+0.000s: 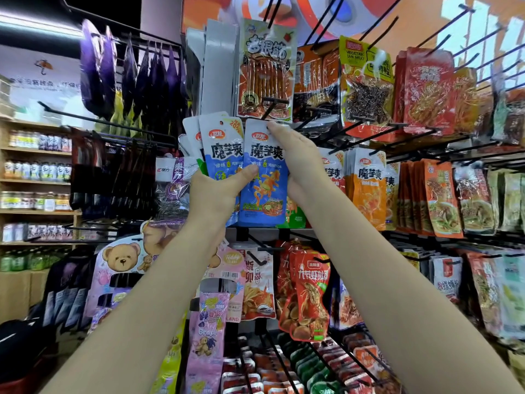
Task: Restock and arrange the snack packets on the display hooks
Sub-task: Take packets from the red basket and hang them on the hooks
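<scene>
My left hand (218, 191) grips a fanned stack of blue and white snack packets (220, 149) from below, thumb across their fronts. My right hand (295, 163) pinches the top corner of the front blue packet (262, 189), near its hang hole, just below the tip of a black display hook (274, 105). That hook juts out under a red sausage-stick packet (265, 72). Whether the front packet is on a hook I cannot tell. Orange packets of the same brand (369, 189) hang to the right.
Black hooks stick out toward me all over the rack, many bare at the upper right (466, 29). Red packets (426, 92), teddy-bear sweets (122, 260) and prawn snacks (311, 294) hang around. Shelves with bottles (37, 172) stand at left.
</scene>
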`<state>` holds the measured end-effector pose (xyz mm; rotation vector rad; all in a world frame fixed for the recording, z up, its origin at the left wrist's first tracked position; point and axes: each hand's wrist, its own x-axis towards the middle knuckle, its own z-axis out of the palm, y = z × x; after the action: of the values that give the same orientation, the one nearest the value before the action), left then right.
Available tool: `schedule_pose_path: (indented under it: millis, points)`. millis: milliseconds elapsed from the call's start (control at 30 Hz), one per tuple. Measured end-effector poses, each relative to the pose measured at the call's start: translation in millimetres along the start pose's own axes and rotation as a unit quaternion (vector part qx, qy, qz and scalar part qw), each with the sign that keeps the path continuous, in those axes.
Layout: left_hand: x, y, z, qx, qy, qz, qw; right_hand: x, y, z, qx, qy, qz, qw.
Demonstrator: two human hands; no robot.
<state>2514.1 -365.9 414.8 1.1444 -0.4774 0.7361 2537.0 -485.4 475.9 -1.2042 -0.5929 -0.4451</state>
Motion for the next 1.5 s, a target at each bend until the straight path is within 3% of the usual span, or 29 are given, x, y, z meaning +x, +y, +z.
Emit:
schedule_pose_path:
  millis: [200,367,500,600,667,767,800,833,867,933,1000,1067,1233,1500]
  points:
    - [-1,-8,-3,0.013,0.002,-0.002,1.0,7,8,-1,-0.006,0.018,0.06,0.998]
    - [-3,-10,-13,0.006,0.007,-0.009,1.0,-9,18,-9,-0.192,0.048,-0.089,0.976]
    - [-6,-11,-26,0.039,0.038,-0.034,0.998,-34,28,-19,-0.311,0.003,-0.218,0.925]
    - [-8,-11,-41,0.006,0.037,-0.113,0.993,-38,32,-22,-0.4,-0.034,-0.182,0.898]
    - [-11,-11,-49,-0.019,0.019,-0.123,0.992,-34,33,-24,-0.467,-0.033,-0.168,0.867]
    - [-15,-14,-62,-0.003,0.009,-0.108,0.994,-36,30,-24,-0.611,0.033,-0.204,0.764]
    - [-16,-14,-65,0.006,0.005,-0.101,0.995,-38,27,-22,-0.614,0.055,-0.243,0.749]
    - [-18,-12,-64,0.015,-0.001,-0.089,0.996,-39,25,-20,-0.586,0.062,-0.275,0.76]
    - [-20,-10,-63,0.025,-0.009,-0.077,0.997,-42,23,-17,-0.529,0.049,-0.285,0.798]
    - [-22,-6,-56,0.024,-0.028,-0.061,0.997,-47,15,-9,-0.381,-0.027,-0.223,0.897]
    - [-26,-1,-43,0.009,-0.059,-0.047,0.997,-53,10,-3,-0.298,-0.084,-0.154,0.938]
    - [-26,0,-33,0.006,-0.077,-0.039,0.996,-52,10,-3,-0.253,-0.1,-0.138,0.952]
    - [-15,-8,-25,0.0,-0.072,-0.052,0.996,-32,0,-16,-0.149,-0.031,-0.113,0.982]
    - [-11,-19,-10,-0.026,-0.021,-0.031,0.999,-10,1,-6,-0.094,0.01,-0.06,0.994]
